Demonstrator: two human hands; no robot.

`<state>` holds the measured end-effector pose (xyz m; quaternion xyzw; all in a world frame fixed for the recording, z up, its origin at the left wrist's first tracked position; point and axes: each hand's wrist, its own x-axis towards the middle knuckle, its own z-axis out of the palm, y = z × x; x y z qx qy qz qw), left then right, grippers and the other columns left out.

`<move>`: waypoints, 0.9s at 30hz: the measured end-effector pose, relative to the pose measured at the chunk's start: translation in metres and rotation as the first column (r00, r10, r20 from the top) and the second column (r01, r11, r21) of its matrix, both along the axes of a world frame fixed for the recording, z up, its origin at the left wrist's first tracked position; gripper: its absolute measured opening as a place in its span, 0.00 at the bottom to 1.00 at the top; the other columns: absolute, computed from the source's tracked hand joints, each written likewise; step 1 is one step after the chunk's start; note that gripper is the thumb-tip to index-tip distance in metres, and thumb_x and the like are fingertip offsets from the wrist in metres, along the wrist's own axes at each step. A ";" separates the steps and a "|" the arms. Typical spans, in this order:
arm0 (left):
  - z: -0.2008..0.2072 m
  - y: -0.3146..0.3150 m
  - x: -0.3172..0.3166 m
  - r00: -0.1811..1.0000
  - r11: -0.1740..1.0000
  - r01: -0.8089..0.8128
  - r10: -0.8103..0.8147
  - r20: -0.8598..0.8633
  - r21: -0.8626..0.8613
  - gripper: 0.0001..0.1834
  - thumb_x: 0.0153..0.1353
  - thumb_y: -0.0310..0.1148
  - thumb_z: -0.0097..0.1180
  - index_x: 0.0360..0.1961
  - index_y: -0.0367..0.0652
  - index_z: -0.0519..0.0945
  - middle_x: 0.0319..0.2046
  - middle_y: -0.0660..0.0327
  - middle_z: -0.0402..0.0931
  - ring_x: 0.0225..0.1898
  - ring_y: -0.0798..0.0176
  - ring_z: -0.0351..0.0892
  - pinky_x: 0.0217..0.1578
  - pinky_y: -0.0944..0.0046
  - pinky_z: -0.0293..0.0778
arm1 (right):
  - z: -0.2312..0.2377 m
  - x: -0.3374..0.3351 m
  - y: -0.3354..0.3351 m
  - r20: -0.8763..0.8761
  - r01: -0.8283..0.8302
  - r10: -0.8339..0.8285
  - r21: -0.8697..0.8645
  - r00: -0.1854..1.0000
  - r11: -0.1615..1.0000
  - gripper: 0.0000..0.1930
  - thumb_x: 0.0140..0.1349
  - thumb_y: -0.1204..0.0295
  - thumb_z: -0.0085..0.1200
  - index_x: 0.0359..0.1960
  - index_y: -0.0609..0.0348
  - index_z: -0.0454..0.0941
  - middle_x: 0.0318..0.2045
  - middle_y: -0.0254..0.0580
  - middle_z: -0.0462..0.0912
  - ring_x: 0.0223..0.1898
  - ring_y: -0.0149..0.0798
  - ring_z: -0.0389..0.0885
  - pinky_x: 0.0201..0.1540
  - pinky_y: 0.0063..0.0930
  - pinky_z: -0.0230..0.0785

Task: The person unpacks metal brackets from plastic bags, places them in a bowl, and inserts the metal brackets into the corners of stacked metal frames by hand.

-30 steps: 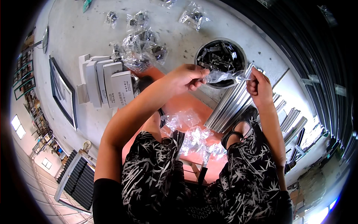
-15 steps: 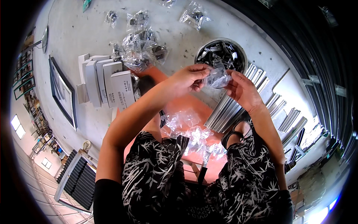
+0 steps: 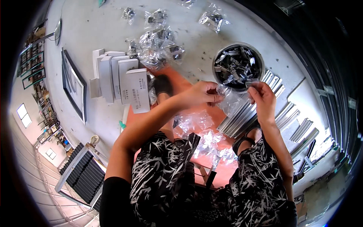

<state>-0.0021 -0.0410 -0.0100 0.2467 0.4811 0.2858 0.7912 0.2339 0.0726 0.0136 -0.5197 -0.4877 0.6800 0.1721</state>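
My left hand (image 3: 206, 94) is closed in a pinch on the edge of a small clear plastic bag (image 3: 233, 102), which hangs between my hands. What, if anything, lies inside the bag is hard to make out through the glare. To its right, my right hand (image 3: 264, 100) pinches a bit of clear plastic between thumb and fingers; whether it belongs to the same bag I cannot tell. Just beyond my hands stands a round tub (image 3: 261, 60) full of small dark and silvery metal parts (image 3: 236, 64). Loose crumpled clear bags (image 3: 208, 142) lie below, on the orange surface between my legs.
Several filled clear bags (image 3: 157, 41) lie on the grey floor ahead. White cardboard boxes (image 3: 138, 90) stand at the left. Silvery metal profiles (image 3: 242, 119) lie to the right, under the bag. A dark frame (image 3: 73, 85) is farther left, and long dark bars run along the right.
My hands have drawn apart, with the bag staying at my left hand. The bag looks flatter and longer than before. The whole view has shifted, so the tub now shows more fully.
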 end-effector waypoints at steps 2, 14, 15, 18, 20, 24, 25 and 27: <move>0.006 -0.005 -0.001 0.999 1.000 -0.009 0.008 -0.037 -0.020 0.13 0.64 0.30 0.59 0.47 0.37 0.78 0.31 0.66 0.77 0.32 0.73 0.74 0.35 0.70 0.72 | 0.005 0.002 -0.009 -0.002 0.016 -0.016 0.015 1.000 1.000 0.07 0.65 0.78 0.54 0.43 0.65 0.78 0.27 0.31 0.80 0.25 0.23 0.73 0.26 0.17 0.66; 0.010 0.010 -0.002 0.971 0.971 -0.060 0.111 -0.213 0.233 0.16 0.60 0.30 0.62 0.48 0.34 0.79 0.38 0.59 0.82 0.39 0.69 0.80 0.41 0.67 0.75 | 0.015 -0.019 -0.004 0.016 0.049 -0.051 0.078 0.999 0.996 0.12 0.68 0.75 0.52 0.52 0.62 0.75 0.29 0.35 0.84 0.24 0.21 0.74 0.25 0.15 0.67; 0.012 0.009 -0.005 0.902 0.938 0.216 -0.085 -0.424 0.272 0.16 0.59 0.34 0.63 0.45 0.38 0.81 0.36 0.56 0.83 0.38 0.67 0.81 0.42 0.65 0.75 | 0.010 -0.013 -0.007 0.057 -0.064 0.059 0.078 0.997 0.995 0.12 0.67 0.75 0.52 0.51 0.61 0.76 0.28 0.34 0.83 0.25 0.21 0.74 0.26 0.15 0.67; 0.019 -0.001 -0.014 0.772 0.759 0.615 -0.524 -0.360 0.215 0.18 0.58 0.39 0.64 0.46 0.41 0.81 0.37 0.56 0.83 0.38 0.64 0.82 0.41 0.64 0.76 | 0.008 0.006 -0.025 0.072 -0.588 0.588 -0.023 0.806 0.808 0.10 0.64 0.71 0.55 0.45 0.60 0.80 0.30 0.35 0.83 0.31 0.26 0.78 0.37 0.23 0.72; 0.025 -0.016 -0.042 0.751 0.772 0.626 -0.558 -0.353 0.110 0.18 0.56 0.38 0.64 0.46 0.42 0.81 0.37 0.55 0.83 0.38 0.61 0.82 0.39 0.63 0.76 | 0.015 -0.003 -0.045 -0.127 -0.926 0.917 -0.040 0.378 0.376 0.17 0.59 0.63 0.60 0.48 0.56 0.81 0.35 0.44 0.84 0.37 0.39 0.84 0.42 0.30 0.75; 0.008 -0.034 -0.098 0.128 0.992 0.082 0.086 -0.988 0.096 0.14 0.56 0.36 0.63 0.42 0.44 0.81 0.32 0.55 0.81 0.36 0.51 0.80 0.41 0.56 0.74 | 0.011 0.009 -0.075 0.094 -0.992 0.991 0.098 0.093 0.083 0.21 0.58 0.62 0.61 0.50 0.59 0.78 0.43 0.50 0.82 0.45 0.49 0.82 0.48 0.34 0.74; 0.009 -0.028 -0.107 -0.182 0.965 0.124 0.249 -0.951 0.229 0.12 0.56 0.36 0.63 0.40 0.44 0.81 0.32 0.56 0.80 0.38 0.51 0.80 0.43 0.54 0.73 | 0.011 0.011 -0.072 0.096 -0.992 0.991 0.096 0.096 0.087 0.21 0.58 0.62 0.61 0.50 0.59 0.78 0.43 0.50 0.82 0.45 0.49 0.82 0.48 0.34 0.74; 0.008 -0.031 -0.135 -0.485 0.924 0.194 0.382 -0.787 0.329 0.11 0.56 0.36 0.63 0.38 0.45 0.81 0.31 0.57 0.80 0.39 0.50 0.79 0.45 0.52 0.72 | 0.005 0.006 -0.063 0.207 -0.819 0.792 0.140 0.574 0.556 0.19 0.57 0.62 0.61 0.46 0.60 0.78 0.39 0.48 0.82 0.43 0.50 0.81 0.47 0.38 0.73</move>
